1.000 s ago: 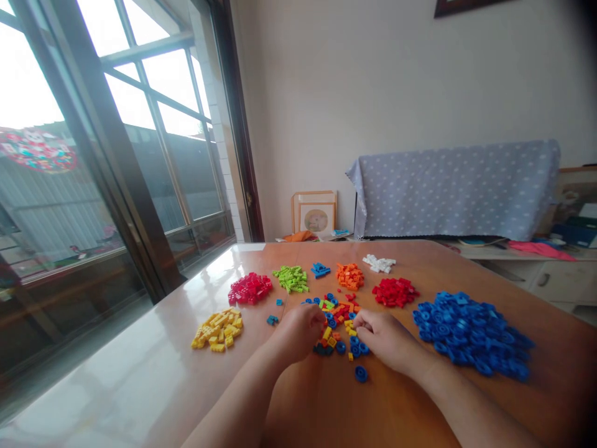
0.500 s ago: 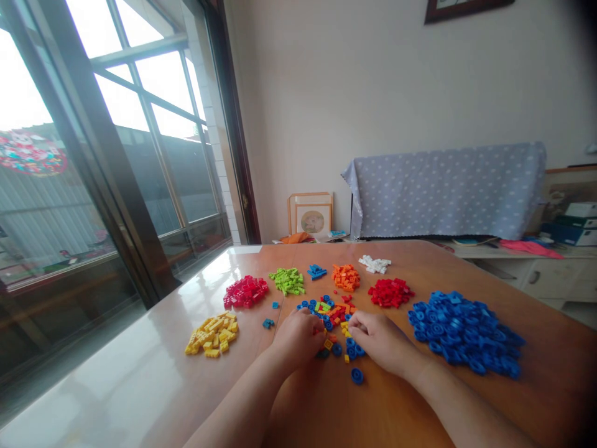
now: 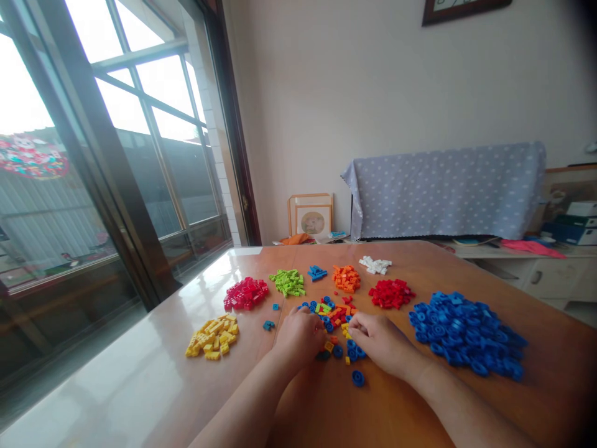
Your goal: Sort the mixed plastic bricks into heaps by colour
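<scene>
A mixed heap of small toy bricks (image 3: 342, 314) in blue, red, orange, yellow and green lies between my two hands on the table. On the heap's left side rests my left hand (image 3: 301, 336), its fingers curled down and the tips mostly hidden. My right hand (image 3: 377, 339) is at the right side, thumb and fingers pinched together beside a few yellow bricks (image 3: 346, 331). What either hand holds, if anything, is too small or covered to make out. Closer to me, a round blue piece (image 3: 358, 378) lies apart from the heap.
Sorted piles surround the heap: yellow (image 3: 212, 337), crimson (image 3: 245, 294), lime green (image 3: 288, 282), small blue (image 3: 317, 273), orange (image 3: 346, 279), white (image 3: 375, 265), red (image 3: 390, 293) and large blue (image 3: 466, 334). Two teal pieces (image 3: 268, 325) lie left of my left hand. All sit on a glossy wooden table (image 3: 140, 379).
My left hand has shifted very slightly to the right over the heap. The right hand keeps its pinch in nearly the same spot. The piles look unchanged.
</scene>
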Tool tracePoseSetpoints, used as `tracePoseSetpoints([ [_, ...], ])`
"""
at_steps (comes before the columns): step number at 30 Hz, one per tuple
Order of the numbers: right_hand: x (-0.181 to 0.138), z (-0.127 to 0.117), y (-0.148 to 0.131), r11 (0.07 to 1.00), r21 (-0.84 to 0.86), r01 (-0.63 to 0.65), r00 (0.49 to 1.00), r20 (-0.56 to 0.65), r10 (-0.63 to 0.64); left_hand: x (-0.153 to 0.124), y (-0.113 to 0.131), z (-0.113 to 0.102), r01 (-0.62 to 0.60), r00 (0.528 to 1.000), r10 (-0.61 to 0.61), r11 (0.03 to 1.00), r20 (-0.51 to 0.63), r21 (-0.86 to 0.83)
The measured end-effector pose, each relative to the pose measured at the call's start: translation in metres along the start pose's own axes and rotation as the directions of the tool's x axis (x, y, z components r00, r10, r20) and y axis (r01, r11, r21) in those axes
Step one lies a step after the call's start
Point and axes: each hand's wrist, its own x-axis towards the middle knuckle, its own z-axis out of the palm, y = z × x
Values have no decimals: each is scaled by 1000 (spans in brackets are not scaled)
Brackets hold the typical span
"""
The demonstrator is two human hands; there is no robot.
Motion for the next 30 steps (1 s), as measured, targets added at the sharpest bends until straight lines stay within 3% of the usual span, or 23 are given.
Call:
tracePoseSetpoints([
  [4,-1,1,0,999,29,16,1000,6,-16,2,-9,-1,65,996,-72,989,-44,-134],
  [9,0,4,3,999,29,28,999,30,-28,7,-35,-14,260,931,-341,871,-132,-417],
  [15,1,7,7,998,32,59,997,46,-61,2,-67,-47,251,743,-599,663,-299,-706],
  [18,2,10,11,997,7,71,996,45,-72,-2,-82,-61,252,607,-722,571,-331,-781],
  [20,3,11,14,997,-2,73,996,52,-73,-4,-93,-66,285,510,-783,544,-356,-789],
  [22,4,13,16,998,-6,69,996,61,-69,-6,-103,-68,320,442,-813,537,-378,-781],
  [26,5,16,20,998,-6,66,995,72,-66,-11,-114,-69,376,405,-832,529,-379,-761],
  [30,5,17,22,998,-6,67,994,85,-66,-16,-117,-72,558,412,-833,551,-369,-621],
])
